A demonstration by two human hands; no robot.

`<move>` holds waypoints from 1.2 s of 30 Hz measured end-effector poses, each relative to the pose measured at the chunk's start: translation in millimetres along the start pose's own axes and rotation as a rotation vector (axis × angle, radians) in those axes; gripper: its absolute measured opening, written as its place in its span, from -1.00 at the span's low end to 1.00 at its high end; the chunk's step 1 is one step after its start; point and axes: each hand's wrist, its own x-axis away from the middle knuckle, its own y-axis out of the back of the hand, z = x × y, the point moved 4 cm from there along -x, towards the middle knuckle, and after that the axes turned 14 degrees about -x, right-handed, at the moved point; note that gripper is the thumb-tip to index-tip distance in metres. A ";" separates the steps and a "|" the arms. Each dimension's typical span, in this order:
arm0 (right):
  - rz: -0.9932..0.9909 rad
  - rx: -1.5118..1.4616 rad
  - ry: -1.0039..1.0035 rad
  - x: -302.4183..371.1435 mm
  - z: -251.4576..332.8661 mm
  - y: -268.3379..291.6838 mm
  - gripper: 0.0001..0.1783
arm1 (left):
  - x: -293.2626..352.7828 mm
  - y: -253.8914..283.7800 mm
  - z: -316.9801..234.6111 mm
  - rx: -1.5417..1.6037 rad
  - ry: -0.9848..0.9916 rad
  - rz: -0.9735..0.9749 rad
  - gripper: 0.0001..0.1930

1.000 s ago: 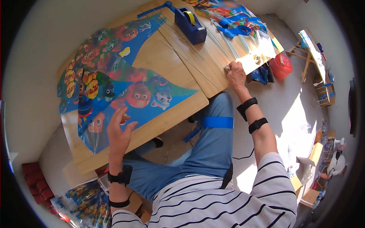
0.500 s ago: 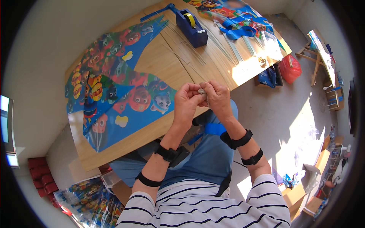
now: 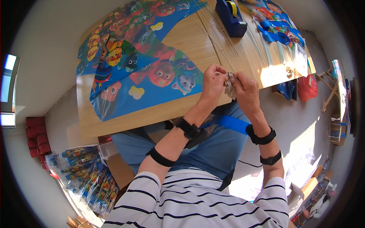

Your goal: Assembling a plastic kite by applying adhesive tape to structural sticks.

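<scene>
in the head view, your left hand [image 3: 213, 85] and your right hand [image 3: 248, 91] meet in front of you, at the near edge of the table [image 3: 188, 45]. between them is a small crumpled wad [image 3: 229, 92], greyish beige, its lower end hanging below your fingertips. both of your hands grasp it: the fingers of each are curled in and pinch its upper part from either side. what it is made of is too small to tell.

left of your hands, a blue sheet [image 3: 149, 95] printed with cartoon figures covers much of the table, one part of it folded over; its right end lies just beside your left hand. beyond your hands, thin rods [image 3: 224, 33] lie loosely across the wood, near a dark blue dispenser [image 3: 236, 23] that carries a roll of yellow tape [image 3: 233, 9]. farther right are a curled blue ribbon [image 3: 279, 37], more printed sheets [image 3: 262, 14] behind it, and a small golden thing [image 3: 289, 71] in the sunlight at the edge.

below that corner stands a red bag [image 3: 307, 89], well apart from your hands. a blue band [image 3: 232, 124] crosses your jeans [image 3: 224, 154] at one leg. at lower left, clear-wrapped packs [image 3: 89, 176] lie in a heap, with red blocks [image 3: 36, 137] stacked beyond them.
</scene>
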 end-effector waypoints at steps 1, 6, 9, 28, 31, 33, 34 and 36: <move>-0.026 0.110 0.056 -3.2 -2.2 5.8 -0.86 | 2.4 -3.2 -2.4 -0.001 0.001 0.017 -0.84; -0.133 0.758 0.101 -34.1 -27.8 44.0 -0.80 | 16.1 35.2 2.4 -0.326 -0.152 0.010 -0.81; -0.195 0.849 0.078 -34.5 -48.8 39.2 -0.69 | 44.2 82.7 3.5 -0.296 0.029 0.070 -0.82; 0.154 0.503 0.108 19.6 -33.7 -45.3 -0.95 | 166.4 237.2 -9.3 -0.837 -0.298 -0.511 -0.88; 0.383 0.548 0.268 30.1 -24.6 -96.3 -0.89 | 155.6 233.8 -20.1 -1.086 -0.527 -0.528 -0.87; 0.435 0.587 0.375 27.3 -20.1 -117.5 -0.85 | 145.7 231.1 -24.9 -1.186 -0.638 -0.523 -0.87; 0.394 0.595 0.501 26.4 -9.9 -123.5 -0.84 | 140.5 230.6 -25.6 -1.233 -0.651 -0.523 -0.87; 0.398 0.633 0.544 19.9 -6.7 -129.6 -0.85 | 128.6 230.8 -26.9 -1.278 -0.659 -0.527 -0.88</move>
